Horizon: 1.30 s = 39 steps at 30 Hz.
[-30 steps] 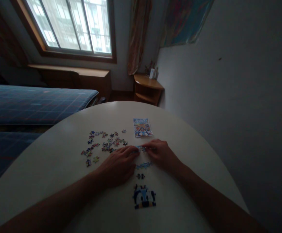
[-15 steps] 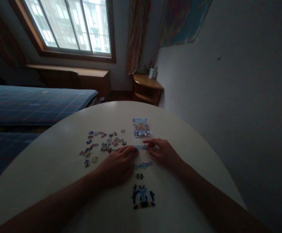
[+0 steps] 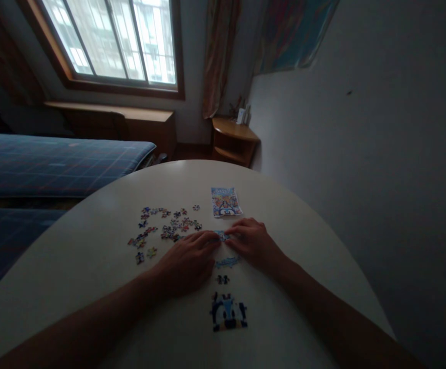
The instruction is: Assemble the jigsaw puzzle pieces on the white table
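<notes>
A short strip of light-blue jigsaw puzzle pieces (image 3: 221, 235) lies flat between my two hands, its ends covered by fingertips. My left hand (image 3: 190, 259) rests on the table with its fingers together, closed on the strip's left end. From the other side, my right hand (image 3: 251, 243) has thumb and fingers closed on the right end. Just below is another joined blue strip (image 3: 227, 262), then a small dark pair of pieces (image 3: 222, 280). Nearest me lies a joined section (image 3: 229, 313) with a blue and black cartoon face.
Loose puzzle pieces (image 3: 174, 223) are scattered left of my hands. A printed picture sheet (image 3: 226, 202) lies beyond them on the round white table (image 3: 284, 215). A wall (image 3: 361, 179) stands to the right, a plaid mattress (image 3: 54, 164) to the left.
My right hand has moved slightly left, and its raised, spread fingers have come down onto the strip. My left hand stays at the strip's left end. The view has shifted a little.
</notes>
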Tool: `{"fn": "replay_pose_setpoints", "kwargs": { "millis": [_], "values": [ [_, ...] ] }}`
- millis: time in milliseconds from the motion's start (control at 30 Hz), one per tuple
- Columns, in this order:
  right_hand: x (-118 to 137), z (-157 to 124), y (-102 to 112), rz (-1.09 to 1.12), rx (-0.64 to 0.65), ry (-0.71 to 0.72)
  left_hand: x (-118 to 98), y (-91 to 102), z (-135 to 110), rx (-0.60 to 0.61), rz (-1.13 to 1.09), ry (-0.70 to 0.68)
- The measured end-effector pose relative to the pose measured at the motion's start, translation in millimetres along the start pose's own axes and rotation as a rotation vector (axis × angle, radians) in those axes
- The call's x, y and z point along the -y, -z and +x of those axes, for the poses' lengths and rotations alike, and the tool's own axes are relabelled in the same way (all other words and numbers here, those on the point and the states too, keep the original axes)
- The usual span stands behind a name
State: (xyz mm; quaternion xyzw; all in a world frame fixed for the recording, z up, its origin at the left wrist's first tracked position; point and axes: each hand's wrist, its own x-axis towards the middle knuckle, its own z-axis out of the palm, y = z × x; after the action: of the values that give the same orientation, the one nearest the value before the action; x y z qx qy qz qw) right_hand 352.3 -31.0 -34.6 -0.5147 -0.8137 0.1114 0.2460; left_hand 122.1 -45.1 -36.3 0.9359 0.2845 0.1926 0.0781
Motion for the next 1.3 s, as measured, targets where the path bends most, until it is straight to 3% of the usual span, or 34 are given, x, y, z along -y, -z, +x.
{"fn": "replay_pose_setpoints", "kwargs": {
  "millis": [1300],
  "values": [
    [0.0,-2.0,2.6,-0.034,0.010,0.026,1.1,-0.6,-0.7,-0.005,-0.016,0.002]
  ]
}}
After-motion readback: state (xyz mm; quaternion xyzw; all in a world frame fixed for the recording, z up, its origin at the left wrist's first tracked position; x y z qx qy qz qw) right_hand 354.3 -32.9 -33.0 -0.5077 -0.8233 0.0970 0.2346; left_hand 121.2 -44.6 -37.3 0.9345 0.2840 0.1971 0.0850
